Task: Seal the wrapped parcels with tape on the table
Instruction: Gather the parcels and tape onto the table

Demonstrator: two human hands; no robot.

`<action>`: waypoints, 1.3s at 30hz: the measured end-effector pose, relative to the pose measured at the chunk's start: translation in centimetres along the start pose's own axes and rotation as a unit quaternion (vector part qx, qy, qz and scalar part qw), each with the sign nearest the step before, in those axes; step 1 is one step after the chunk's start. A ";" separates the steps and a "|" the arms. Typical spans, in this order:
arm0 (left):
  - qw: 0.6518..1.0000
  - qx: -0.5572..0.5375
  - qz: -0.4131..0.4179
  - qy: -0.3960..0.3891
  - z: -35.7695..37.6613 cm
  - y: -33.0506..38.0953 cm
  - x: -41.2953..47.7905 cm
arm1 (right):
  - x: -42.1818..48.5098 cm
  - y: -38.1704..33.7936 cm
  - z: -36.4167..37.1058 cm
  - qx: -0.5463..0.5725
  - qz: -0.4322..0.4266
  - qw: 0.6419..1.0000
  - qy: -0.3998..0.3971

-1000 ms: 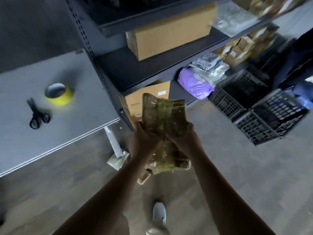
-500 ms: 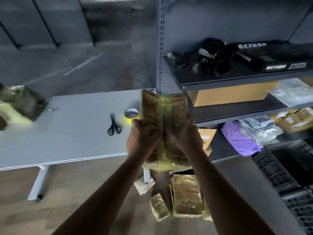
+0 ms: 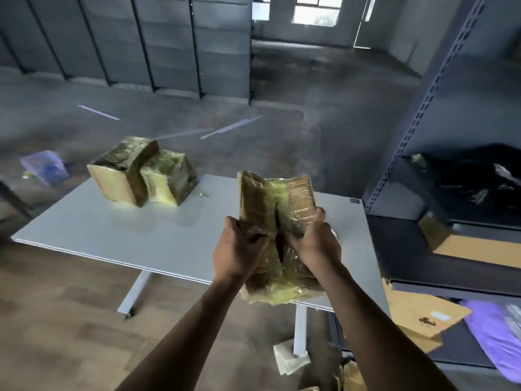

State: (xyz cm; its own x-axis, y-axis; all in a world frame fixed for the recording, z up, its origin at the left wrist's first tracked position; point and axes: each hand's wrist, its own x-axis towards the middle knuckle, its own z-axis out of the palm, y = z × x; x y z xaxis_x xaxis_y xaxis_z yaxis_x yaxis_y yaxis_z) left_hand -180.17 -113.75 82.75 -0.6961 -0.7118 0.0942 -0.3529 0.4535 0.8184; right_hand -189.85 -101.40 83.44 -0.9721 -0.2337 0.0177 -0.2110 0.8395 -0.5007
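I hold a flat parcel (image 3: 275,204) wrapped in yellowish-green film upright in front of me, over the near right part of the white table (image 3: 112,230). My left hand (image 3: 239,249) grips its lower left side and my right hand (image 3: 313,244) grips its lower right side. Two more film-wrapped parcels (image 3: 141,173) lean together on the far left part of the table. The tape roll and scissors are hidden behind the held parcel and my hands.
A dark metal shelf rack (image 3: 439,193) stands close on the right with black bags, cardboard (image 3: 423,314) and a purple bag (image 3: 496,337). Loose parcels and a white packet (image 3: 290,359) lie on the wooden floor by the table leg (image 3: 300,328).
My view has swung up and left, from the shelves to the table. The parcel in both hands has come over the table's right end, and the two parcels on the table came into view.
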 end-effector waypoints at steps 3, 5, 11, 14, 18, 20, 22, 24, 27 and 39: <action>1.000 0.003 -0.001 0.010 -3.0 -2.4 3.3 | 0.9 -4.8 2.2 0.008 -0.003 1.000 -0.011; 1.000 0.005 0.004 0.008 -4.8 -3.7 5.5 | 1.5 -7.3 3.7 0.036 -0.004 0.999 -0.019; 0.998 -0.009 0.042 -0.042 -7.8 -6.8 11.7 | 4.0 -12.3 6.8 0.086 0.040 0.995 -0.041; 0.996 0.001 0.048 -0.069 -8.1 -8.0 13.6 | 5.4 -13.7 8.3 0.088 0.046 0.994 -0.042; 0.995 0.015 0.030 -0.090 -8.2 -9.1 16.8 | 8.2 -15.2 10.3 0.088 0.049 0.993 -0.064; 0.994 0.037 0.013 -0.106 -8.1 -9.5 19.2 | 10.0 -15.8 11.5 0.100 0.056 0.990 -0.079; 0.991 0.042 -0.007 -0.123 -7.7 -9.6 22.0 | 12.3 -16.4 12.9 0.116 0.060 0.987 -0.093; 0.989 0.049 -0.017 -0.135 -7.1 -9.9 25.1 | 14.9 -17.1 14.4 0.135 0.069 0.983 -0.106; 0.984 0.106 -0.024 -0.140 -6.1 -10.5 30.0 | 19.5 -18.2 16.8 0.135 0.075 0.980 -0.127; 0.958 0.221 -0.059 -0.170 -2.8 -13.7 39.3 | 27.8 -21.2 22.9 0.102 0.015 0.967 -0.231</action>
State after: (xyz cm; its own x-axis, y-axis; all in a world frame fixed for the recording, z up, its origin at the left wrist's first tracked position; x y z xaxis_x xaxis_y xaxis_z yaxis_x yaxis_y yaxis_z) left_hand -200.93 -149.38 76.85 -0.7725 -0.5896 -0.2357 -0.6193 0.6176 0.4847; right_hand -210.09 -136.92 74.66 -0.8181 -0.4447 -0.3647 -0.1134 0.7464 -0.6557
